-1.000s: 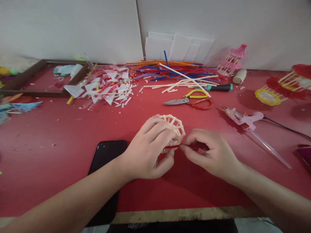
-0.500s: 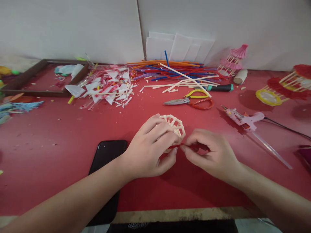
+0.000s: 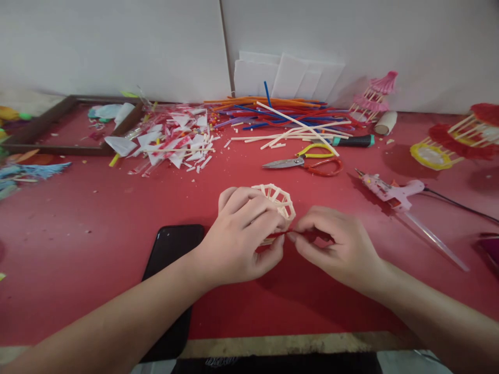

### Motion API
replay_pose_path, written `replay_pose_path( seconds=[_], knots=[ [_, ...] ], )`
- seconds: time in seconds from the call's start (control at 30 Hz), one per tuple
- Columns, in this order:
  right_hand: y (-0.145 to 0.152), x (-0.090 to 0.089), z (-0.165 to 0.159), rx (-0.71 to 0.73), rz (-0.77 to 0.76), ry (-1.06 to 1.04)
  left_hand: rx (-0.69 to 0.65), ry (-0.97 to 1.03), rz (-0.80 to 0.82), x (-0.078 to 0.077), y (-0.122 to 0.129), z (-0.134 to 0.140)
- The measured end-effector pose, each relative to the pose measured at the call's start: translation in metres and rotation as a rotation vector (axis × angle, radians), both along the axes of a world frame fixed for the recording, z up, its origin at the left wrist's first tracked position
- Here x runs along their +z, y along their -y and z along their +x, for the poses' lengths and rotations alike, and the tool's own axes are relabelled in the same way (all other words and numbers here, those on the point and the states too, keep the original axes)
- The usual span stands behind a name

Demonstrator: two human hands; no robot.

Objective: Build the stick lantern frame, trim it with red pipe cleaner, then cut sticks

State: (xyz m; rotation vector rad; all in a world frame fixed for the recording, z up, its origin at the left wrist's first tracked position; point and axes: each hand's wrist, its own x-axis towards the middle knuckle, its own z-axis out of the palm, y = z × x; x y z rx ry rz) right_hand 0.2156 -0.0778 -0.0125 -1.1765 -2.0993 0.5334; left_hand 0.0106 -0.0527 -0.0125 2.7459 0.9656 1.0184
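My left hand (image 3: 245, 236) curls over a small round frame of pale wooden sticks (image 3: 286, 200), covering much of its left side. Its thumb and fingertips also pinch a thin red pipe cleaner (image 3: 287, 232) along the near edge of the frame. Close by on the right, my right hand (image 3: 337, 249) is closed, thumb and forefinger pinching the same red pipe cleaner. The rest of that strip runs back into the right palm, partly hidden by the fingers.
Yellow-and-red-handled scissors (image 3: 302, 162) lie beyond the hands. A pink glue gun (image 3: 392, 191) with a cord rests at right, near a red-and-yellow stick model (image 3: 432, 156). A black phone (image 3: 171, 259) lies under the left forearm. Pipe cleaners (image 3: 234, 110) and scraps (image 3: 171, 137) line the back.
The stick frame has tilted or shifted very slightly to the left with my left hand, whose forefinger side has moved a little. Both hands keep their pinch on the red strip.
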Motion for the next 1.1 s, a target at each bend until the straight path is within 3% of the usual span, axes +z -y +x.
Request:
replay_pose_path(
  seconds=[0.67, 1.1],
  knots=[
    [0.0064, -0.0028, -0.0001, 0.027, 0.116, 0.034, -0.005, -0.025, -0.015, 0.0012, 0.0005, -0.0009],
    [0.0067, -0.0060, 0.0030, 0.135, 0.061, -0.006, -0.009, -0.023, -0.020, 0.0000, 0.0004, -0.0014]
  ],
)
